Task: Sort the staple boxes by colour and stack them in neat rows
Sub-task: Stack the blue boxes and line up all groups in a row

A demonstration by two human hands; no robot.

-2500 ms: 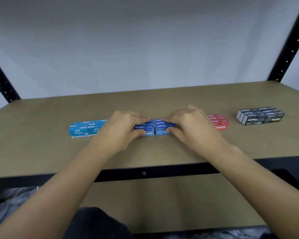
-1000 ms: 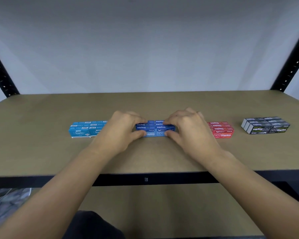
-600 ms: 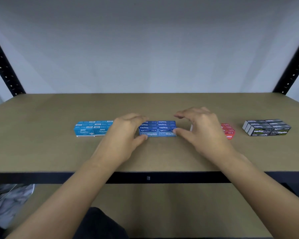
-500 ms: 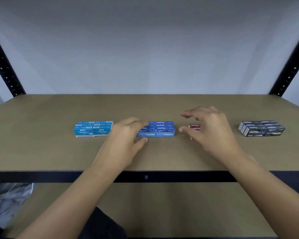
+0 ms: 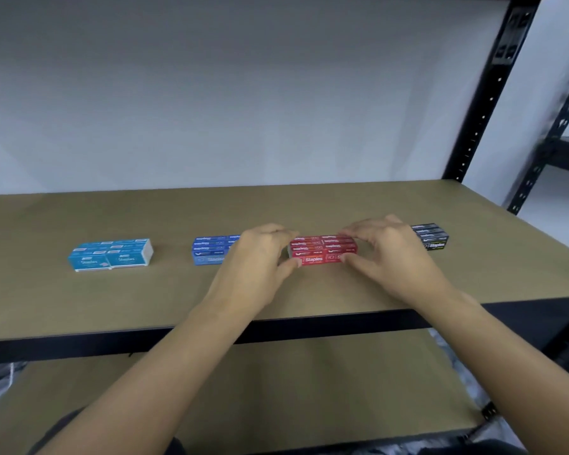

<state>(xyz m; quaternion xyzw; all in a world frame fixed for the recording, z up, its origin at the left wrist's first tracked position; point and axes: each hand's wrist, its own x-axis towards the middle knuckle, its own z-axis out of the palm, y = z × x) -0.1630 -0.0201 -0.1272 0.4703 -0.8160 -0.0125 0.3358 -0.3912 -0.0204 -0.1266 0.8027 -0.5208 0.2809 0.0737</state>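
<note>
On the bench (image 5: 309, 208), near its front edge, the red staple boxes (image 5: 322, 249) sit packed into one tight block, labels facing the person. The left hand (image 5: 260, 261) cups the block's left end, its fingers (image 5: 281, 229) curled over the back edge and its thumb against the front corner. The right hand (image 5: 396, 254) holds the right end the same way, its fingers (image 5: 355, 230) bent over the back and its thumb pressed on the front face. Left of the red block, partly hidden by the left hand, lie the dark blue staple boxes (image 5: 211, 251), and further left, well apart, the light blue staple boxes (image 5: 110, 254). Right of the red block, just behind the right hand, are the black staple boxes (image 5: 432, 238). All four groups stand in one line along the bench. Behind and right of the red block rises a black upright (image 5: 483, 116).
</note>
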